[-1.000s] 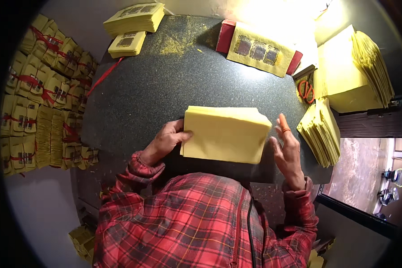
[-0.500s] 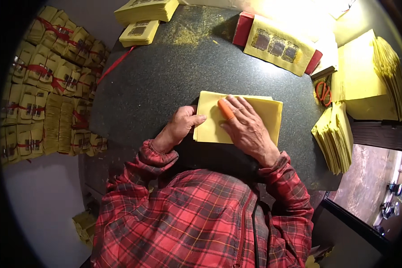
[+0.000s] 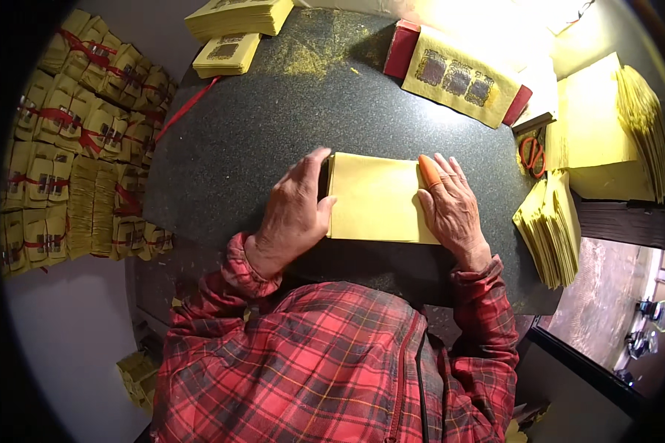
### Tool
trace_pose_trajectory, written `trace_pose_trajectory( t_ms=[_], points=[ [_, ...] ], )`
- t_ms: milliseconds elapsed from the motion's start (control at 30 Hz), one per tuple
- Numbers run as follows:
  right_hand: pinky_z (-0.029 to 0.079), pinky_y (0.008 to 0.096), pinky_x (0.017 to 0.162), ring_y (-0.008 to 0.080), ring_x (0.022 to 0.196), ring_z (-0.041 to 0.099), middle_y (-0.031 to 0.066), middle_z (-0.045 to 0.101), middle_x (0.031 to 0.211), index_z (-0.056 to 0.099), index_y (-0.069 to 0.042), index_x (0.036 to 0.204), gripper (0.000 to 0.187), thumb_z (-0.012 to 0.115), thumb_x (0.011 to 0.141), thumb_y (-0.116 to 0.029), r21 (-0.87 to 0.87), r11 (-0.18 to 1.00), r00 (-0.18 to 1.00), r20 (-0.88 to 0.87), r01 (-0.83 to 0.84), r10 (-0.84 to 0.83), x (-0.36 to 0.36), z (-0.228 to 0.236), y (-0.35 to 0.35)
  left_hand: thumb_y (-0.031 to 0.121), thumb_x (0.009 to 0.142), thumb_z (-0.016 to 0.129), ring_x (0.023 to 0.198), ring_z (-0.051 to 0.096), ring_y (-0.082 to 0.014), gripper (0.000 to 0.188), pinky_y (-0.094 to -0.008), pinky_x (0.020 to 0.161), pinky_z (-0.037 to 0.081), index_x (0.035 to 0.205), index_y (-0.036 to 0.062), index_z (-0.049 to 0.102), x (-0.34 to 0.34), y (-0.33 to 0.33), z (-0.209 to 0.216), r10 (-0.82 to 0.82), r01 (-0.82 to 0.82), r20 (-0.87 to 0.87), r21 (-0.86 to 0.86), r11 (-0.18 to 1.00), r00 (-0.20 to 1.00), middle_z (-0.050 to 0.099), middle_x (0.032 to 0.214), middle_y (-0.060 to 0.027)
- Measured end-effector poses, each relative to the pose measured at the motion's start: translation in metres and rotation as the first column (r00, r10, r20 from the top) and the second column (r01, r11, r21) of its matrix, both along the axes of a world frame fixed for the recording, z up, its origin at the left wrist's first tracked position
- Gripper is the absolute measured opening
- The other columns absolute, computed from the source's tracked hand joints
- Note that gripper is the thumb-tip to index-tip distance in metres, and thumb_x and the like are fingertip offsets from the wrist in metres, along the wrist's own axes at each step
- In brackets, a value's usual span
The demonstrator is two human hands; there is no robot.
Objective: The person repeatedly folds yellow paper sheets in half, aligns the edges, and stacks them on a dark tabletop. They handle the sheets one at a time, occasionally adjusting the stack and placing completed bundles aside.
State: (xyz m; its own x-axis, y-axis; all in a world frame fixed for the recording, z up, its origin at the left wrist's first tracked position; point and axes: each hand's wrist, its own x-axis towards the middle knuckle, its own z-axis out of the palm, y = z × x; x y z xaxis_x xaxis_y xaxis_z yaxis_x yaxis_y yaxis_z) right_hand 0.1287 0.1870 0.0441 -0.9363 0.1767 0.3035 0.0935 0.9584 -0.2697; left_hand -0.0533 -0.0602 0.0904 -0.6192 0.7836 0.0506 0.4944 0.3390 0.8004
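Yellow folded paper (image 3: 377,198) lies flat on the dark speckled table (image 3: 258,125), just in front of the person, with both hands palm-down on it. The left hand (image 3: 295,214) presses its left edge, fingers spread and gripping nothing; the right hand (image 3: 451,207), orange cap on one fingertip, flattens its right edge. Half a second ago the right hand lay across the paper's middle; it has slid rightward.
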Motion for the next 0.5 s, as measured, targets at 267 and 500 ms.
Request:
trace_pose_trajectory(
  t_ms=[267, 500],
  points=[
    [0.036, 0.0526, 0.127, 0.037, 0.141, 0.057, 0.0185, 0.064, 0.145, 0.057, -0.002, 0.149, 0.051, 0.063, 0.105, -0.026, -0.059, 0.998, 0.999, -0.046, -0.029, 0.026, -0.002, -0.006, -0.001, 0.024, 0.094, 0.076, 0.151, 0.048, -0.0386, 0.066, -0.0563, 0.13, 0.029, 0.153, 0.003, 0.055, 0.016, 0.069, -0.03, -0.405, 0.458, -0.501, -0.019, 0.889, 0.765, 0.056, 0.156, -0.0223],
    [0.036, 0.0524, 0.126, 0.0374, 0.138, 0.058, 0.0196, 0.067, 0.139, 0.059, -0.002, 0.148, 0.05, 0.063, 0.104, -0.026, -0.086, 0.996, 0.997, -0.08, -0.012, 0.005, -0.006, -0.007, -0.001, 0.048, 0.108, 0.051, 0.154, 0.044, -0.0377, 0.064, -0.0575, 0.131, 0.021, 0.151, 0.0014, 0.057, -0.013, 0.055, -0.063, -0.419, 0.426, -0.533, -0.119, 0.897, 0.735, 0.052, 0.161, -0.0218]
  ],
)
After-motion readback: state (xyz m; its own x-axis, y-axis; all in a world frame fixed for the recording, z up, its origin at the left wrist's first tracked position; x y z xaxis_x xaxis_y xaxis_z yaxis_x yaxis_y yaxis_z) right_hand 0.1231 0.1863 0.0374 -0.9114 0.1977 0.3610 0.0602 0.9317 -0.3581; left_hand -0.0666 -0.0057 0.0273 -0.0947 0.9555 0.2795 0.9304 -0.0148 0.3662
